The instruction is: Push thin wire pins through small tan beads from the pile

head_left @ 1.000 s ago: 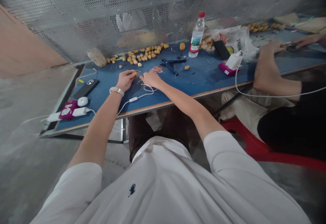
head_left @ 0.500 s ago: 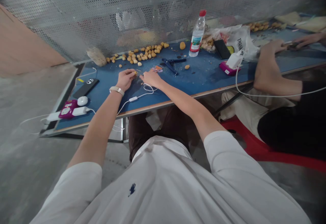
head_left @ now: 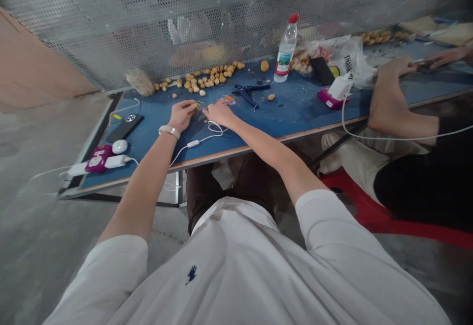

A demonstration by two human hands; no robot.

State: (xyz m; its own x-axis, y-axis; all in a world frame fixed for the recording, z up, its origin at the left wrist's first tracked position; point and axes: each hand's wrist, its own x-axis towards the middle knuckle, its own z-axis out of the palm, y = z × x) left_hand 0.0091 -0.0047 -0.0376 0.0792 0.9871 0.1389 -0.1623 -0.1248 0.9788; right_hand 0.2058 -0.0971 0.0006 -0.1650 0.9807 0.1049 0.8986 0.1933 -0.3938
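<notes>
My left hand (head_left: pixel 181 114), with a pale band on its wrist, is closed over the blue table. Its thumb and fingertips pinch a small yellowish piece (head_left: pixel 197 106), too small to name and partly covered by the fingers. Just to the right, my right hand (head_left: pixel 219 114) has its fingers bent and drawn together close to that piece. Whatever it grips is hidden or too small to make out. Orange and purple scraps (head_left: pixel 229 99) lie beyond my right hand. Farther right rests a blue-handled plier-like tool (head_left: pixel 251 90) with its handles spread.
Several round yellow-brown pieces (head_left: pixel 214 76) line the mesh panel (head_left: pixel 148 24). A water bottle (head_left: pixel 285 51) stands upright. A white cable (head_left: pixel 194 143) loops below my hands. A phone (head_left: pixel 124 128) and purple power strip (head_left: pixel 99 159) lie left. At right, a co-worker's arm (head_left: pixel 389 93) reaches over the table.
</notes>
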